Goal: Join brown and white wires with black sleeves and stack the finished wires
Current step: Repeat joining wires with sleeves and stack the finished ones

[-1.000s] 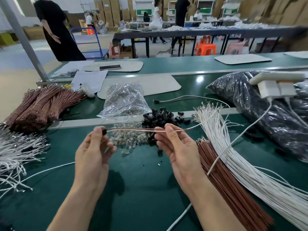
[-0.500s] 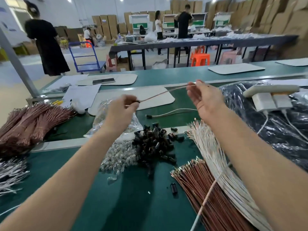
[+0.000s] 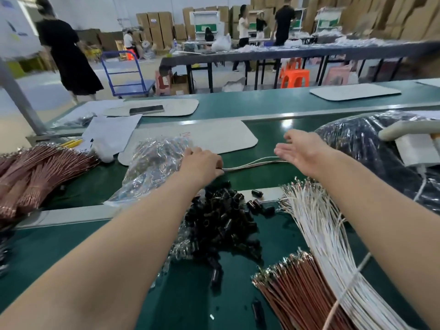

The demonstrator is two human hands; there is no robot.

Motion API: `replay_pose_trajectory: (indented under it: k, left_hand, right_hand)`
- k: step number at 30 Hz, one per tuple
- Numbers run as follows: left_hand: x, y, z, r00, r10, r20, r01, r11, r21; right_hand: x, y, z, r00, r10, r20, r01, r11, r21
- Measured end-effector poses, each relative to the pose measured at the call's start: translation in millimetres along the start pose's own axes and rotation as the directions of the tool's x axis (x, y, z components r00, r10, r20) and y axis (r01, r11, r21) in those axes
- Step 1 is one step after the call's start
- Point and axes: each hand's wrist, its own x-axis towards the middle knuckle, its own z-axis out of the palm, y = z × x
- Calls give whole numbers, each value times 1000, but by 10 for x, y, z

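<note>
I can read no text here. A small red stamp (image 3: 185,134) on the white mat (image 3: 221,141) at centre is blurred; labels on the cardboard boxes (image 3: 154,27) at upper middle are too small.

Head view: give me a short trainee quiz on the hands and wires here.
1. True or false: the bare right hand grips the joined brown-and-white wire pair.
2. The pile of short black tube sleeves lies: A) left of the long white wire bundle; B) right of it; C) on top of it.
3. Which hand covers that pair's end?
Key: 1 false; 2 A; 3 the left hand.
</note>
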Motion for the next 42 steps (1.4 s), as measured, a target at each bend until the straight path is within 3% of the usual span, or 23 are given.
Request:
replay_pose_trajectory:
  k: [3,5,8,13,18,21,24,26,34,42]
  left_hand:
    - [-140,4,-81,999,5,-51,-9,997,-80]
    - [-382,18,-195,989,-25,-149,-7,979,-206]
    - [-1035,9,-301,959,-34,-280,-78,922,-379]
    - [-2318,82,-61,927,-144,-346,-40,880,-473]
    - [-2993,271,163,904,-157,-397,-68,866,-496]
    - [-3032,431,170,912,5,-410,-196,883,-426]
    - [-2953,631,204,908,232,-349,-349,879,-324]
    - [-2887,732,242,913,289,-288,-377,868,-324]
    - [-2807,779,310,920,312,-238,-372,887,-274]
    - [-2787,792,273,863,307,-402,-406,894,-189]
  right_hand:
    - [-297,-88,88,986,-161,46,167,962,-215]
    - [-533,-92,91,950,-301,83,308,863,-401]
    - [-952,20,57,895,-420,151,430,725,-537]
    - [-1730,655,-33,883,-441,162,451,699,-555]
    - [-2176,1189,-6,847,-515,132,447,555,-702]
    - [-2243,1345,-41,837,-542,75,458,617,-640]
    - [-2282,1425,-84,838,-545,12,467,706,-533]
    - [-2264,1433,-86,847,-531,-29,462,762,-454]
    - [-2177,1507,-38,829,-560,9,505,740,-443]
    - [-2129,1520,-58,857,-515,6,483,800,-357]
